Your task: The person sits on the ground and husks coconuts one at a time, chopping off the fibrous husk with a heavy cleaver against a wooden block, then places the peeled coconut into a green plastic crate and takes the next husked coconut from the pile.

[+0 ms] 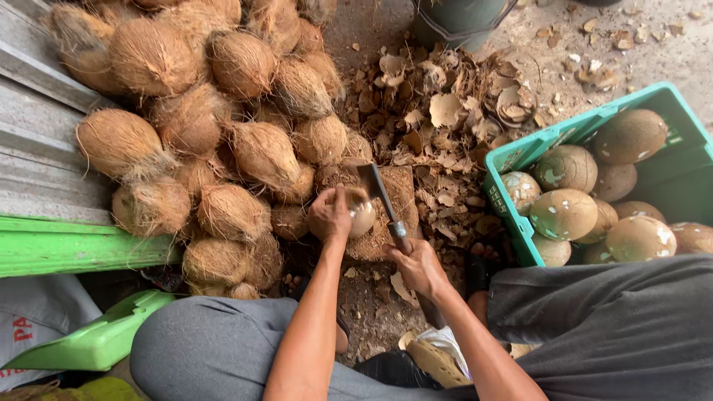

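Head cam: left hand (pixel 329 214) is wrapped around a half-peeled coconut (pixel 362 215) on the wooden block (pixel 397 197). Right hand (pixel 420 267) has a tight fist on the cleaver (pixel 379 194), blade touching the nut.

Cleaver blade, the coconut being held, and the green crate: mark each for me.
Cleaver blade (pixel 373 182), head view, on the flat of the metal blade.
Held coconut (pixel 362 217), head view, on its pale shelled side beside the left hand.
Green crate (pixel 520 152), head view, on its near top rim.

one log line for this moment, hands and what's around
left hand: holds coconut on block | right hand: grips cleaver | husked pile left | green crate right
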The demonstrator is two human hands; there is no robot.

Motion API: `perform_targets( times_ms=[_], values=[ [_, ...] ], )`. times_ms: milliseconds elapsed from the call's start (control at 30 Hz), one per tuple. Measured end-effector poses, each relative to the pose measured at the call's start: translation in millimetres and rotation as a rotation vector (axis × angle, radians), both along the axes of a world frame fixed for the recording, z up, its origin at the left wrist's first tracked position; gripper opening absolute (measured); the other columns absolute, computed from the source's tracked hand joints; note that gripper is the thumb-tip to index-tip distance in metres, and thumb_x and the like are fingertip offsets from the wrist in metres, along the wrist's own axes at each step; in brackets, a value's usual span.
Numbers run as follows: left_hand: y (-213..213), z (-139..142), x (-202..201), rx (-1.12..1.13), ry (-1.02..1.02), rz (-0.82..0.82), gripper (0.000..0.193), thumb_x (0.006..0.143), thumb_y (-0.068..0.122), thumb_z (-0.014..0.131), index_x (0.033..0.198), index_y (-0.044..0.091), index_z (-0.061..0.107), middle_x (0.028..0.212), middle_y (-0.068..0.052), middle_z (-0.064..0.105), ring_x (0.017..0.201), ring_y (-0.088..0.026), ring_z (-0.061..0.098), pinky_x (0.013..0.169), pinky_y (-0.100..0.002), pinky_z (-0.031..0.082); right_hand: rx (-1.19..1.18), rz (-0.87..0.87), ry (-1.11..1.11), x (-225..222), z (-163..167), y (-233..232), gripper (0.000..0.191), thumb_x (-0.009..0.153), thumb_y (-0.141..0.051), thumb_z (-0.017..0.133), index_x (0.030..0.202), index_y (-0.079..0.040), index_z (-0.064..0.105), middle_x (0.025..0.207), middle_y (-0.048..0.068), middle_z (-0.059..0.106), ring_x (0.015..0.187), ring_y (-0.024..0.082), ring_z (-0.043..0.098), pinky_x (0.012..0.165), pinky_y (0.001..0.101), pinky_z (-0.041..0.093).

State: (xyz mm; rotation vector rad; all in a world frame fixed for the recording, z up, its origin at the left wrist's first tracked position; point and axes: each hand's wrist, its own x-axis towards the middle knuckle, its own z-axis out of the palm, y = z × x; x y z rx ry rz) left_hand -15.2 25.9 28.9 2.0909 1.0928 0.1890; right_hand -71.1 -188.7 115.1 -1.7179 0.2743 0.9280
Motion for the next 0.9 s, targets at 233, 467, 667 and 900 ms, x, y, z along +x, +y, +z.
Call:
perform_targets(
  times_ms=[233, 467, 667, 900],
  values=[
    [0, 3, -2, 0.014, 0.002, 0.01, 0.05, 0.087, 0.065, 0.055, 0.098, 0.023, 0.08, 0.089, -0.011, 0.073, 0.079, -0.026, 0.067, 0.061, -0.041, 0.05, 0.344, -0.217, -0.383, 0, 1, 10, 0.036, 0.102, -0.022, 0.068, 0.07, -0.011, 0.055, 0.056, -0.001, 0.052, 0.043, 0.008, 0.044, 0.038, 0.0277, 0.037],
    [-3, -13, -4, 0.023, -0.058, 0.036, 0.049, 0.087, 0.065, 0.052, 0.085, 0.022, 0.076, 0.082, -0.006, 0.074, 0.069, -0.022, 0.065, 0.056, -0.039, 0.046, 0.019, -0.038, -0.321, -3, 7, 9, 0.033, 0.097, -0.029, 0.067, 0.069, -0.013, 0.059, 0.056, -0.001, 0.052, 0.045, 0.011, 0.044, 0.041, 0.033, 0.038],
    [-3, -24, -1, -0.022, -0.208, 0.009, 0.048, 0.085, 0.066, 0.057, 0.081, 0.019, 0.07, 0.075, -0.005, 0.07, 0.061, -0.018, 0.06, 0.049, -0.038, 0.045, -0.005, -0.008, -0.174, 2, 15, 17, 0.033, 0.097, -0.031, 0.063, 0.07, -0.013, 0.058, 0.055, -0.003, 0.05, 0.046, 0.013, 0.046, 0.046, 0.0392, 0.046],
    [-4, -20, -7, -0.024, -0.091, 0.016, 0.051, 0.084, 0.064, 0.051, 0.085, 0.018, 0.072, 0.071, -0.006, 0.067, 0.063, -0.018, 0.059, 0.053, -0.04, 0.043, -0.114, 0.027, -0.521, -5, 2, 9, 0.045, 0.104, -0.036, 0.066, 0.072, -0.005, 0.059, 0.059, 0.006, 0.052, 0.052, 0.014, 0.044, 0.049, 0.0369, 0.038]
  ],
)
